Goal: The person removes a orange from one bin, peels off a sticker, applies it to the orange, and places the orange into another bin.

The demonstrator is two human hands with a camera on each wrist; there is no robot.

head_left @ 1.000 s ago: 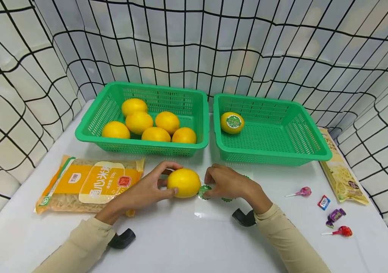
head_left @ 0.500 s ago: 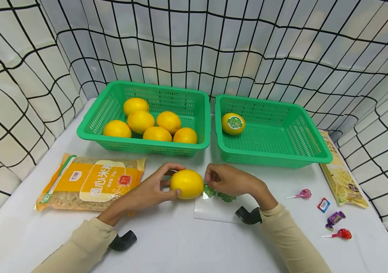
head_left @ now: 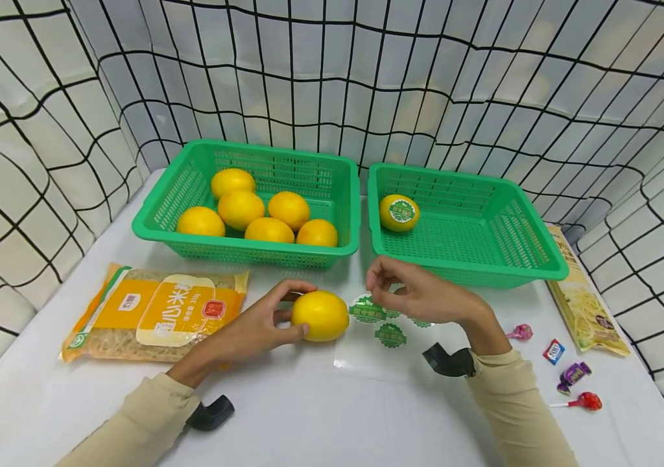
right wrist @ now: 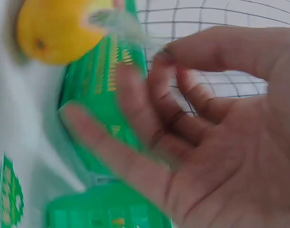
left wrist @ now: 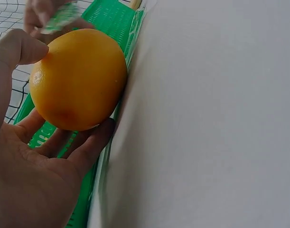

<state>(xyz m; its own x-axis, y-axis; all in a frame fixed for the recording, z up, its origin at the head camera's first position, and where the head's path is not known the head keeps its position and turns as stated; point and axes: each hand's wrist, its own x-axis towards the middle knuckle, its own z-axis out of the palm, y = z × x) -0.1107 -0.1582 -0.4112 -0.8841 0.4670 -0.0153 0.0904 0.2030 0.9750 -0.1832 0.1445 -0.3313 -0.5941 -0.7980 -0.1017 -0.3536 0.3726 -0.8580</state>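
Observation:
My left hand (head_left: 273, 316) holds a yellow orange (head_left: 320, 316) on the white table, thumb and fingers curled round it; the left wrist view shows the orange (left wrist: 78, 78) close up in my left hand (left wrist: 26, 166). My right hand (head_left: 419, 293) hovers just right of the orange, above a clear sticker sheet (head_left: 379, 357) that carries round green stickers (head_left: 390, 335). In the wrist views my right hand (right wrist: 206, 123) pinches a green sticker (right wrist: 114, 21) at its fingertips, close to the orange (right wrist: 54, 28). The sticker (left wrist: 59, 16) is blurred.
The left green basket (head_left: 157, 224) holds several plain oranges. The right green basket (head_left: 542, 263) holds one orange with a green label (head_left: 399, 212). A noodle pack (head_left: 154, 314) lies at the left and a pasta pack (head_left: 585, 305) at the right, beside lollipops (head_left: 585, 401) and wrapped candies (head_left: 572, 371).
My right hand has risen off the sticker sheet and moved up and right, uncovering the stickers on it. The left hand and the orange stayed put.

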